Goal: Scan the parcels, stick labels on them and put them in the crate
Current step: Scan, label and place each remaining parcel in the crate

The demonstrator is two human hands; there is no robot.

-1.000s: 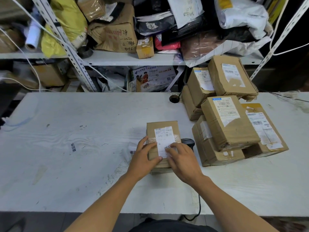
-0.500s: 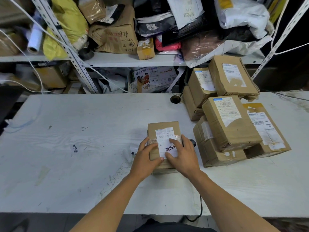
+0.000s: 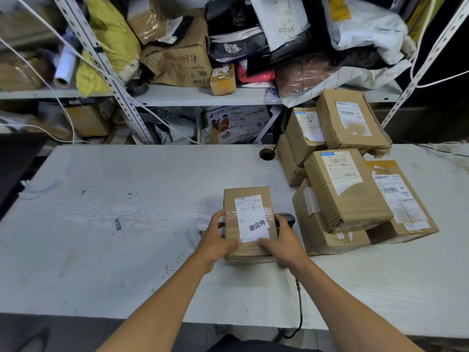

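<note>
On the white table (image 3: pixel 106 250), head view: a small cardboard parcel (image 3: pixel 250 247) lies flat near the front edge. Left hand (image 3: pixel 218 240) grips its left side, fingers wrapped over the edge, thumb on top. Right hand (image 3: pixel 284 241) grips the right side likewise, thumb touching the lower corner of the white printed label (image 3: pixel 255 224) stuck across the shipping slip. Label appears fully adhered; scan step presumably done, though not verifiable. Handheld scanner (image 3: pixel 288 218) lies just behind the right hand, cable running off the front edge. Stack of parcels (image 3: pixel 350 189) sits to the right, none showing a second label. More labels (image 3: pixel 201 229) lie beside the left hand. No crate in view. Remaining: crate this parcel, process the stack.
</note>
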